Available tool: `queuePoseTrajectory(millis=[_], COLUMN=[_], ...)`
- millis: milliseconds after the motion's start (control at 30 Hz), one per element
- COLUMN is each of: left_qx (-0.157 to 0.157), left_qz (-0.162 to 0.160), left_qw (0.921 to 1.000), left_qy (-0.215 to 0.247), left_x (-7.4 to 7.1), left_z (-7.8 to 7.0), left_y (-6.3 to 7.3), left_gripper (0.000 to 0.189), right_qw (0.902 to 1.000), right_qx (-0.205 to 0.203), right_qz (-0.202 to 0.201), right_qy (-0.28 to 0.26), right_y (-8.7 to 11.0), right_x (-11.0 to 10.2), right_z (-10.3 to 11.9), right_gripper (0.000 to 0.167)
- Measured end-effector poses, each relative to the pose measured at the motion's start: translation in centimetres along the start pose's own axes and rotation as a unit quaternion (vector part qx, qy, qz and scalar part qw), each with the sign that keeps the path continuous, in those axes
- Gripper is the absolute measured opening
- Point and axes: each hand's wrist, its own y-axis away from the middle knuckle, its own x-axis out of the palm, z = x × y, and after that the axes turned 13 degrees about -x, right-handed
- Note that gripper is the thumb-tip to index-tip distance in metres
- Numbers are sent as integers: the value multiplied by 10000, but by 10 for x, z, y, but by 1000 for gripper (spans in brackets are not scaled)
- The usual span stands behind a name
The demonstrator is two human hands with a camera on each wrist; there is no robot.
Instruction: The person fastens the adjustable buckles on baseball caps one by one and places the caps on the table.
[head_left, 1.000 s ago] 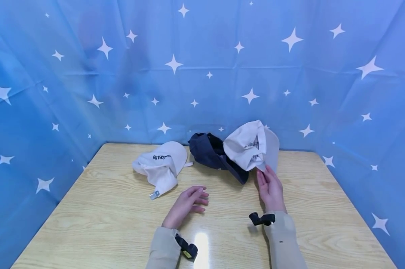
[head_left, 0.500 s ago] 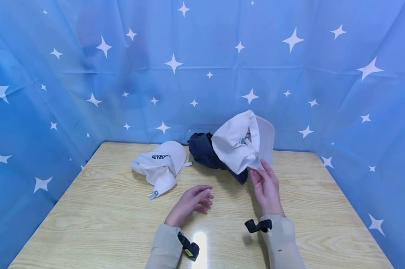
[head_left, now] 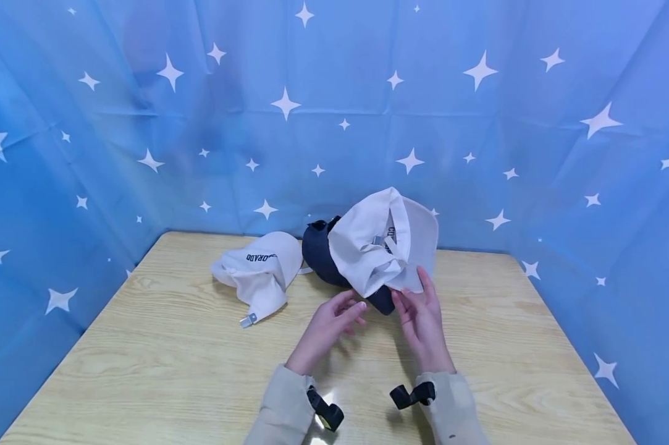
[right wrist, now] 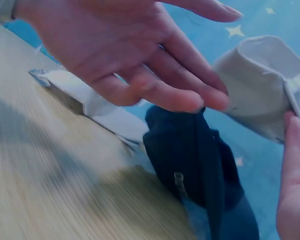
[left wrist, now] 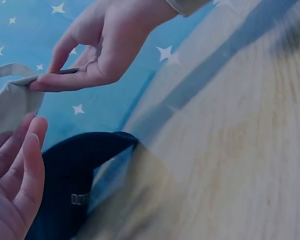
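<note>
My right hand (head_left: 425,327) pinches the brim of a white cap (head_left: 359,244), thumb on one face and fingers on the other. That cap is up off the table, its inside turned toward me with a strap, a metal buckle and dark lettering showing. My left hand (head_left: 330,324) is just below the cap's crown, fingers loosely extended; in the right wrist view the left fingertips (right wrist: 192,100) come right up to the white fabric. A navy cap (head_left: 319,256) lies behind and under the raised cap, partly hidden; the left wrist view shows its dark brim (left wrist: 90,145).
A second white cap (head_left: 264,266) with dark lettering lies on the left, its buckled strap end (head_left: 248,320) toward me. The wooden table (head_left: 162,364) is bounded at the back and sides by a blue star-printed curtain (head_left: 228,142).
The right hand has carried the white cap leftward, further over the navy cap. The left hand has moved right and up to the cap's lower edge.
</note>
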Motion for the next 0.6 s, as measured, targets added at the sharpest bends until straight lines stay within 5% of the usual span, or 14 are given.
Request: queuePoseTrajectory(millis=[233, 600], left_qx=[-61, -99], left_qz=[-162, -827], left_qw=[9997, 9949], left_qy=[154, 571], left_x=[-1, -7], left_z=[-28, -34], left_y=[19, 21], left_gripper=[33, 44], right_qw=[9984, 9917], right_qx=[-188, -110], right_qz=[531, 1273], right_qy=[-52, 103], right_y=[9, 16], right_x=[18, 28], right_z=[-5, -18], right_gripper=[73, 90])
